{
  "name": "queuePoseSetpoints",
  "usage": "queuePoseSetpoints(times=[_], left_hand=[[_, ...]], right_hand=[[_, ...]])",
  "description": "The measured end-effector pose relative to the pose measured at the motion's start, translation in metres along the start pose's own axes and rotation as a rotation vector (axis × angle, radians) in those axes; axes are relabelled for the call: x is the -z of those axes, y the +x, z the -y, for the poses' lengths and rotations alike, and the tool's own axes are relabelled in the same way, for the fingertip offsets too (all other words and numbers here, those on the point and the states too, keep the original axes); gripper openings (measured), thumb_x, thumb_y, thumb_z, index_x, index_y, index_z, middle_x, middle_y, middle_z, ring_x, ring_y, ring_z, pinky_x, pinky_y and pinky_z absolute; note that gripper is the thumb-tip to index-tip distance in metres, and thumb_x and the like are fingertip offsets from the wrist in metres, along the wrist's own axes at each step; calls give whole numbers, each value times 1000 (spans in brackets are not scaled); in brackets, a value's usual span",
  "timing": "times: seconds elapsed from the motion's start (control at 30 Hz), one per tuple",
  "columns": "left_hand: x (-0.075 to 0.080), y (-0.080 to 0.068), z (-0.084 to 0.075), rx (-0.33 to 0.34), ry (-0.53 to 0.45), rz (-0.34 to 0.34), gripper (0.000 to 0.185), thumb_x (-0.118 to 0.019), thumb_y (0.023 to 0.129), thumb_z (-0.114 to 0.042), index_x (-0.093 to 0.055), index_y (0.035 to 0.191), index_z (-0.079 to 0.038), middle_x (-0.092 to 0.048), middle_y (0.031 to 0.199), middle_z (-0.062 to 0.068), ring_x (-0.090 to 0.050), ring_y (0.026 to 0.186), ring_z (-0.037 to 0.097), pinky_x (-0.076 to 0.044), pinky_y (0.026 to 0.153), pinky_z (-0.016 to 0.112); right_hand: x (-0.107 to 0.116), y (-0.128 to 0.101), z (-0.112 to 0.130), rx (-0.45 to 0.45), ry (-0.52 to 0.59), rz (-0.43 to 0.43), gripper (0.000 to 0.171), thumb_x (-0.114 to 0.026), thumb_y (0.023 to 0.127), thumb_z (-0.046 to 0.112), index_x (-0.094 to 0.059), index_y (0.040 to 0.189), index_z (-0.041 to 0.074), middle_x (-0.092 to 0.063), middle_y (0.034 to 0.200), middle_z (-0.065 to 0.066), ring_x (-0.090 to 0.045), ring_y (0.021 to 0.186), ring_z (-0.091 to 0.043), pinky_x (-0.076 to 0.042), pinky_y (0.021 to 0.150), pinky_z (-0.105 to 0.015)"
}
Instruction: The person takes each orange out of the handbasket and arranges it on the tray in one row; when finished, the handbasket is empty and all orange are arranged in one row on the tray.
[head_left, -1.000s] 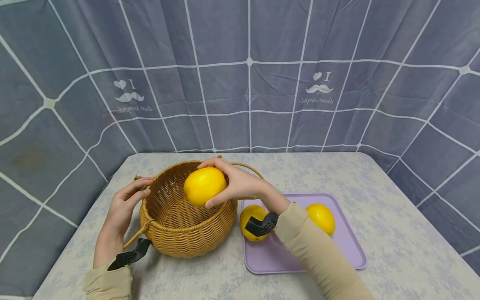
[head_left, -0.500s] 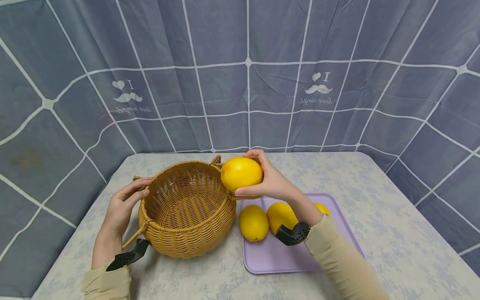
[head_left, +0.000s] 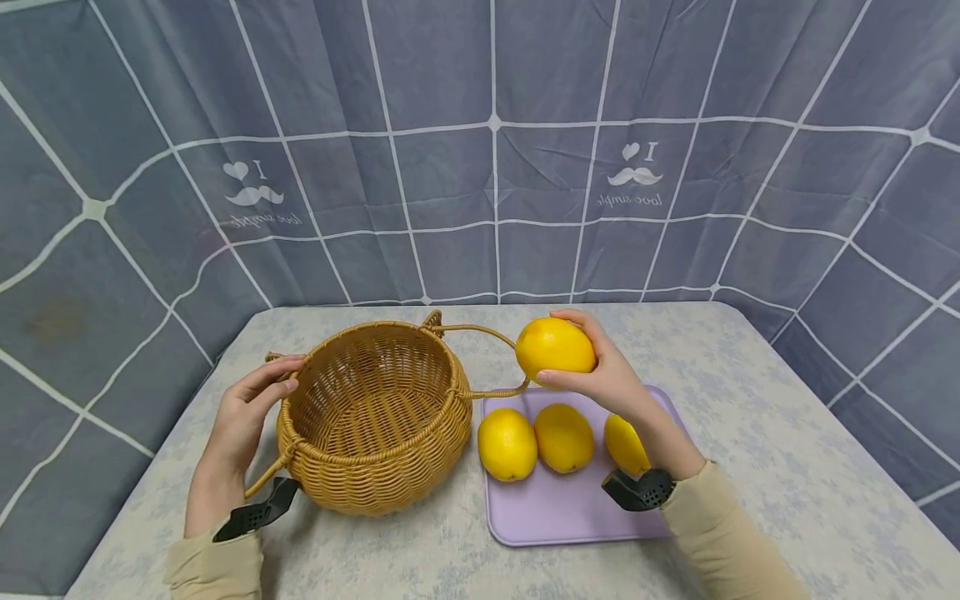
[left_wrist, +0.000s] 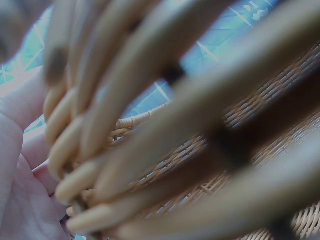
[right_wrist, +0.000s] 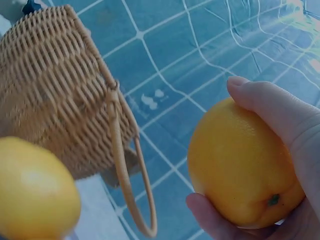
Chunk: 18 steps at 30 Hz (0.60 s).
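1. Fruit is the thing in hand: a yellow lemon (head_left: 556, 347) is gripped by the right hand (head_left: 611, 379), with the thumb laid over its top and the fingers curled beneath it, and it is held in the air above the far edge of the purple tray (head_left: 555, 517).
2. From the right wrist view, the same lemon (right_wrist: 240, 165) is seen cradled between thumb and fingertips, its small green stem end turned toward the palm.
3. The held lemon is placed at about 3 o'clock from the wicker basket (head_left: 375, 417), just beside the outer curve of the basket's loop handle (head_left: 487, 333); whether the two touch cannot be told.
4. The left hand (head_left: 243, 412) is rested against the basket's rim at its 9 o'clock side, with the fingers laid loosely over the wicker edge; nothing is pinched or enclosed by it as far as can be seen.
5. In the left wrist view only blurred wicker strands (left_wrist: 165, 125) and part of the palm are shown, so the fingers' hold cannot be judged from there.
6. Three more lemons (head_left: 564, 437) are laid in a row along the far part of the tray, the leftmost at its 10 o'clock corner, near the basket's side.
7. Basket and tray are stood side by side on a pale patterned tabletop (head_left: 750, 400), with a grey gridded cloth (head_left: 450, 167) hung behind at 12 o'clock.
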<state>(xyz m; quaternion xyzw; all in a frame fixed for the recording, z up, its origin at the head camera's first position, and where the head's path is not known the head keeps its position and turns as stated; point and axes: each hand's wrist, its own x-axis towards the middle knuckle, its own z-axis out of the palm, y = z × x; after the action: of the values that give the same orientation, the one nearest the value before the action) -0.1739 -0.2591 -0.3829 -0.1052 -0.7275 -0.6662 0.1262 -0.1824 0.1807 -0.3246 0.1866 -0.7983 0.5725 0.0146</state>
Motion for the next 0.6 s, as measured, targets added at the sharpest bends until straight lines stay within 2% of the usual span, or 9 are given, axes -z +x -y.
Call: queuePoseSetpoints(times=[0.3, 0.47, 0.6], left_hand=[[2, -1, 0, 4, -2, 2, 32, -59, 94, -14, -60, 124, -2, -56, 121, -11, -34, 127, 8, -35, 88, 13], [1, -1, 0, -1, -9, 0, 31, -59, 94, -14, -61, 123, -2, -57, 119, -12, -37, 124, 7, -35, 89, 14], [0, -1, -2, -4, -15, 2, 31, -59, 94, -15, -61, 122, -2, -58, 118, -12, -38, 123, 6, -36, 88, 14]], right_hand=[[18, -26, -10, -64, -75, -76, 69, -70, 85, 21, -31, 142, 23, -41, 131, -11, -52, 101, -32, -49, 81, -38], [28, -38, -21, -49, -25, -70, 63, -62, 92, 17, -25, 144, 20, -38, 129, -17, -58, 91, -31, -54, 76, -37], [35, -47, -29, -37, 3, -91, 59, -55, 96, 14, -23, 145, 19, -35, 130, -17, -60, 89, -23, -55, 73, -34]])
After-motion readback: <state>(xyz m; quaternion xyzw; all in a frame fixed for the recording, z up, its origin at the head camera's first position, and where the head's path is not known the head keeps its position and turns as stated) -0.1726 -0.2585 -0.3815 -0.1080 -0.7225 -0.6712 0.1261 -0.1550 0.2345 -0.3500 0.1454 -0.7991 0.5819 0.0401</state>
